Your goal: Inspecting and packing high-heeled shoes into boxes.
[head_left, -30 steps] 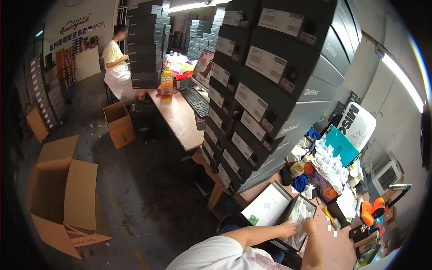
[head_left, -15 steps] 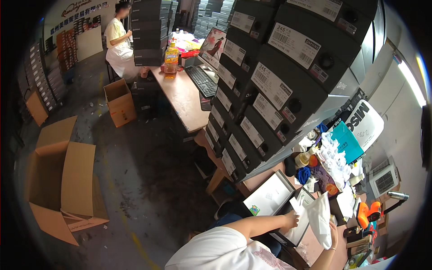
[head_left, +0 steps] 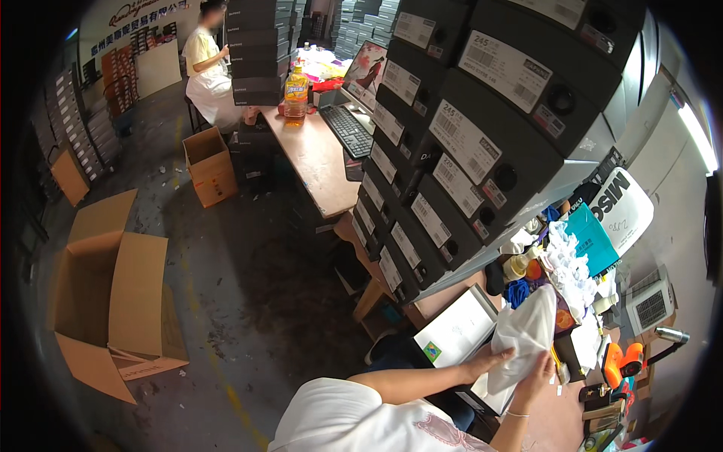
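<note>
My left hand (head_left: 484,364) and my right hand (head_left: 536,383) both hold a soft white bag (head_left: 525,325), one from each side. Its bulging shape rises above my fingers; what lies inside cannot be seen. Beneath it is an open shoe box (head_left: 491,401), mostly hidden by my hands and the bag. The upturned lid (head_left: 457,322), white inside with a small green and yellow sticker, lies against the box's far left side.
Tall stacks of dark shoe boxes (head_left: 471,143) rise just beyond the workbench (head_left: 553,422). White crumpled paper (head_left: 566,260) and an orange tape dispenser (head_left: 621,363) are to the right. Open cartons (head_left: 135,294) stand on the floor at left. Another person (head_left: 207,71) sits far off.
The white bag has moved up and left over the box, and its shape is fuller. My left hand has come out of the box and onto the bag. The view has shifted slightly.
</note>
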`<state>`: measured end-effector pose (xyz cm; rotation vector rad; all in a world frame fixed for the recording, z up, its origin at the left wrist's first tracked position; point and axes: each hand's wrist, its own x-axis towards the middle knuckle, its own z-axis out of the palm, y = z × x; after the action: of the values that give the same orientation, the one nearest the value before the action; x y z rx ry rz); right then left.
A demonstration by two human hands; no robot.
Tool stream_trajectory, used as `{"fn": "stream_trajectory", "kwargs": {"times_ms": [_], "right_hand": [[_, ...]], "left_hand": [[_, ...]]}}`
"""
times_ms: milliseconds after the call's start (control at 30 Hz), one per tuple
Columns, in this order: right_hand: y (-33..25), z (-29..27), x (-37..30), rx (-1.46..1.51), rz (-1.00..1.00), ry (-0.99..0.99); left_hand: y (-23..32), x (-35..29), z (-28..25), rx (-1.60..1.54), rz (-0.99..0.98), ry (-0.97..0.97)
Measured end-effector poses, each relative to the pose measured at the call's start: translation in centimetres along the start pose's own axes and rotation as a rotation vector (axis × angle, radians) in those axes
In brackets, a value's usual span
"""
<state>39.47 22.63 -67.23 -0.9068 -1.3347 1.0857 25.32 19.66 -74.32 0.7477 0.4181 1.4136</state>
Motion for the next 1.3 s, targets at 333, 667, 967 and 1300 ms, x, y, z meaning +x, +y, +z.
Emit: {"fn": "stream_trajectory", "kwargs": {"times_ms": [333,667,967,1300], "right_hand": [[-2.5,-0.1,1.4,-0.463,-0.049,-0.283],[-1.6,-1.1,1.4,-0.541,0.082,-0.168],[-2.3,-1.0,-5.1,-0.005,0.474,-0.382],[-3.1,2.4,-5.9,0.061,0.147,-0.084]], "left_hand": [[3.0,-1.8,1.2,-0.821,-0.266,-0.301],[1.9,-0.3,-0.2,-0.429,-0.181,0.222],[1.1,0.4,1.2,0.166,0.281,0.294],[8.7,-1.5,1.0,-0.209,0.132,0.181]]}}
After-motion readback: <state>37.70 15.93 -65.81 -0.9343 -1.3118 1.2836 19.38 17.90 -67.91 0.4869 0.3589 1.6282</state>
